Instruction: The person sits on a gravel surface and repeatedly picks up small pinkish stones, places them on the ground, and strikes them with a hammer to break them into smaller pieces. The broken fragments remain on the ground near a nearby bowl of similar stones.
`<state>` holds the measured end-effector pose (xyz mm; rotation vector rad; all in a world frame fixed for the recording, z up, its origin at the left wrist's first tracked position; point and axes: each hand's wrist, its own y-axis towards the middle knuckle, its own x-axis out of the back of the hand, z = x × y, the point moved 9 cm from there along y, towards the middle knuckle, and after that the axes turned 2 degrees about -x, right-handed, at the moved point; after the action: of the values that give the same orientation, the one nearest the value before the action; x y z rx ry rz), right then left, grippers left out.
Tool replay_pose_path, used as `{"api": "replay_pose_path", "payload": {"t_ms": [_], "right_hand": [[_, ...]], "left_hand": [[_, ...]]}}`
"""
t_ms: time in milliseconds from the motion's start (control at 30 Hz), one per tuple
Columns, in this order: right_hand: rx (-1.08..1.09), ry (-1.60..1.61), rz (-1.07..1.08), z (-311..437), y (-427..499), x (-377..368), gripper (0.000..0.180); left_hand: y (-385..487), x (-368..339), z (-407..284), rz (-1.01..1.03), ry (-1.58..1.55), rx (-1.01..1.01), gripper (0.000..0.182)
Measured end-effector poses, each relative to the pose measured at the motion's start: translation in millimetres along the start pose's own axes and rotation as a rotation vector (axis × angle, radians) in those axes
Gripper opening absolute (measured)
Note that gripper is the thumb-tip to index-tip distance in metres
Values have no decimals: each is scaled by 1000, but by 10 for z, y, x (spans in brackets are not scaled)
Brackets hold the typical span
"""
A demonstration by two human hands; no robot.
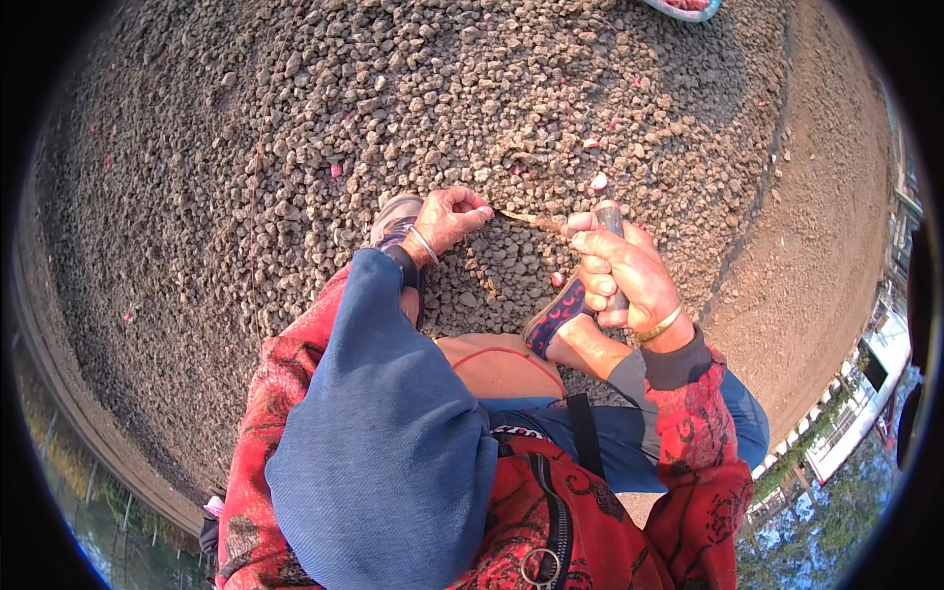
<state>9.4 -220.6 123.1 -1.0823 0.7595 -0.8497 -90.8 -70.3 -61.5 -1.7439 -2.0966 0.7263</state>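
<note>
My left hand (451, 220) is over the crumbly soil beside my shoe, its thumb and fingertips pinched together. Whether something small is between them, I cannot tell. Close to those fingertips is the dark tip of a thin, pointed tool (532, 219), its shaft brownish and soil-coloured. My right hand (627, 269) is closed around the tool's grey, rounded handle (611, 221), index finger along the shaft. A whitish clove-like piece (599, 181) lies on the soil just above the handle, and a pink and white one (557, 279) lies left of my right hand.
Lumpy soil (442, 88) spreads around me, dotted with pink pieces (336, 170). A thin reddish string (257, 155) runs along the left. At the top right is the rim of a container (689, 13) with reddish contents. A dark line (752, 210) borders smoother ground on the right.
</note>
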Motion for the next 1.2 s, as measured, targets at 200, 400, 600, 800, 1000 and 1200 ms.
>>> {"api": "replay_pose_path", "payload": {"t_ms": [200, 400, 600, 800, 1000, 1200], "right_hand": [[-13, 1, 20, 24, 16, -2, 16], [-24, 31, 6, 14, 30, 17, 17], [-30, 56, 1, -11, 35, 29, 17], [-17, 79, 52, -47, 10, -17, 17], [-27, 84, 16, -87, -48, -13, 15], [-42, 73, -12, -97, -68, -11, 17]], "left_hand": [[-34, -161, -201, 34, 301, -243, 11], [-157, -439, -436, -25, 668, -771, 14], [-91, -567, -387, -47, 817, -876, 14], [-90, -652, -334, -74, 952, -897, 12], [-69, -744, -195, 14, 1087, -782, 19], [-98, -838, -195, 58, 1154, -833, 14]]}}
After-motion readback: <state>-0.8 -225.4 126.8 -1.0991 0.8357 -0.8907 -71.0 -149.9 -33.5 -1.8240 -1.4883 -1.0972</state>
